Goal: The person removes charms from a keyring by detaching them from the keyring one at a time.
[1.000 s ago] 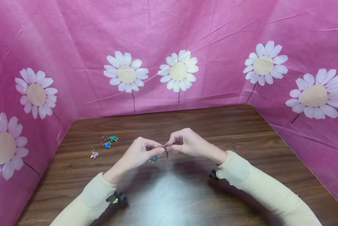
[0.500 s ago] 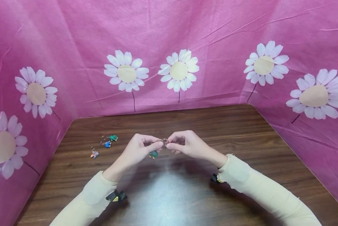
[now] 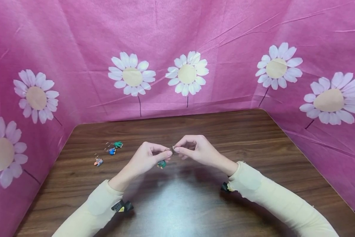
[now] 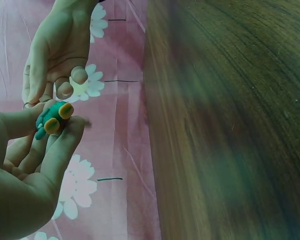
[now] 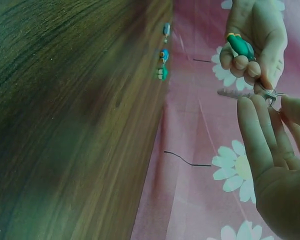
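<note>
Both hands meet over the middle of the wooden table in the head view. My left hand (image 3: 144, 159) pinches the split ring (image 3: 172, 150) of a keychain between thumb and forefinger. Below those fingers hangs the keychain's green figure (image 3: 162, 164), whose two orange-yellow ends face the left wrist camera. My right hand (image 3: 196, 151) pinches the ring's other side with thumb and forefinger, its remaining fingers loosely bent. A thin grey, key-like piece (image 5: 234, 93) sticks out beside the ring (image 5: 271, 95) in the right wrist view. Fingertips partly hide the ring.
Three more keychains lie on the table's left: a green one (image 3: 118, 144), a blue one (image 3: 112, 151) and an orange-and-blue one (image 3: 98, 162). A pink cloth (image 3: 224, 89) printed with daisies stands along the table's back and sides.
The hands have risen slightly, staying together at the ring. The key-like piece hanging below the ring one second ago no longer hangs there in the head view.
</note>
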Demonstrator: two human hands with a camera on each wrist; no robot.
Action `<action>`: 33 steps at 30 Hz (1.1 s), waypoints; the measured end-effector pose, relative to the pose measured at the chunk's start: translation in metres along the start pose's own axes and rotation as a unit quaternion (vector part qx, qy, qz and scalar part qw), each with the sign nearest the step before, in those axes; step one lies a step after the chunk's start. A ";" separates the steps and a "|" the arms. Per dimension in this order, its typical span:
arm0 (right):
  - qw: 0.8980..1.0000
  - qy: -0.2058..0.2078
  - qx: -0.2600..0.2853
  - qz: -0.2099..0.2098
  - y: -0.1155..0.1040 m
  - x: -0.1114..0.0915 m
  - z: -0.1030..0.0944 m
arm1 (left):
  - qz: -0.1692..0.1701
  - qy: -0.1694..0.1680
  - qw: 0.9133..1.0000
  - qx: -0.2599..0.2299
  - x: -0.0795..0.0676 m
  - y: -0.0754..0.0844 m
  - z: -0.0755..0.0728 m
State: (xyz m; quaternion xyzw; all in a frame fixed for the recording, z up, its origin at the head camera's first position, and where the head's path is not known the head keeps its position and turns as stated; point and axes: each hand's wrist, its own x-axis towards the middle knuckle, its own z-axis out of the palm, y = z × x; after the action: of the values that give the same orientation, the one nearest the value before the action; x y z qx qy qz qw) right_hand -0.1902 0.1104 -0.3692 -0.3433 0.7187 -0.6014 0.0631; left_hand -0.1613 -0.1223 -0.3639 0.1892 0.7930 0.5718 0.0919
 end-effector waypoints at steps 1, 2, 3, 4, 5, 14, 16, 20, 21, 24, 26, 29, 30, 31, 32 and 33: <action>1.000 0.002 0.001 -0.009 0.000 0.000 0.000 | -0.001 -0.001 1.000 -0.001 0.000 0.000 0.000; 1.000 0.003 0.002 -0.019 0.001 0.000 0.001 | -0.001 -0.002 1.000 -0.001 0.000 0.000 0.000; 1.000 0.003 0.004 -0.028 0.001 0.001 0.001 | -0.003 -0.003 1.000 -0.003 0.000 0.000 0.000; 0.999 0.003 0.004 -0.036 0.002 0.001 0.001 | -0.004 -0.005 1.000 -0.003 0.000 0.000 0.000; 0.999 0.002 0.005 -0.043 0.002 0.001 0.001 | -0.004 -0.005 1.000 -0.001 0.000 -0.001 0.000; 0.999 -0.001 -0.012 -0.042 0.000 0.002 0.001 | 0.006 -0.015 1.000 0.011 -0.001 -0.001 0.000; 0.999 -0.003 -0.022 -0.045 -0.001 0.002 0.001 | 0.008 -0.014 1.000 0.013 -0.001 -0.001 0.001; 0.993 -0.019 -0.076 -0.092 -0.001 0.004 -0.001 | 0.008 -0.012 1.000 0.018 -0.002 0.000 0.001; 0.989 -0.025 -0.096 -0.113 -0.001 0.004 -0.002 | 0.009 -0.014 1.000 0.020 -0.002 0.000 0.001; 0.969 -0.036 -0.173 -0.173 0.000 0.006 -0.005 | 0.010 -0.019 1.000 0.022 -0.003 -0.002 0.001; 0.954 -0.042 -0.217 -0.201 0.000 0.006 -0.007 | 0.012 -0.021 0.999 0.025 -0.002 -0.003 0.001; 0.942 -0.052 -0.256 -0.213 0.000 0.005 -0.008 | 0.012 -0.020 0.999 0.024 -0.002 -0.004 0.000; 0.941 -0.055 -0.259 -0.211 0.000 0.005 -0.008 | 0.012 -0.019 0.999 0.024 -0.002 -0.005 0.000; 0.942 -0.056 -0.259 -0.206 0.000 0.004 -0.008 | 0.012 -0.019 0.999 0.024 -0.002 -0.005 0.000; 0.944 -0.056 -0.257 -0.201 -0.001 0.004 -0.008 | 0.012 -0.019 0.999 0.023 -0.002 -0.005 0.000; 0.947 -0.055 -0.252 -0.192 -0.001 0.003 -0.008 | 0.012 -0.018 1.000 0.023 -0.002 -0.005 0.000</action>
State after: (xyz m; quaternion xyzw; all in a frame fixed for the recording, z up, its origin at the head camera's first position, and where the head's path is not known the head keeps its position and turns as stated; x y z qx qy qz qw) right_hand -0.1965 0.1151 -0.3653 -0.5119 0.7629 -0.3813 -0.1028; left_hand -0.1603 -0.1243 -0.3683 0.2109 0.8020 0.5508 0.0949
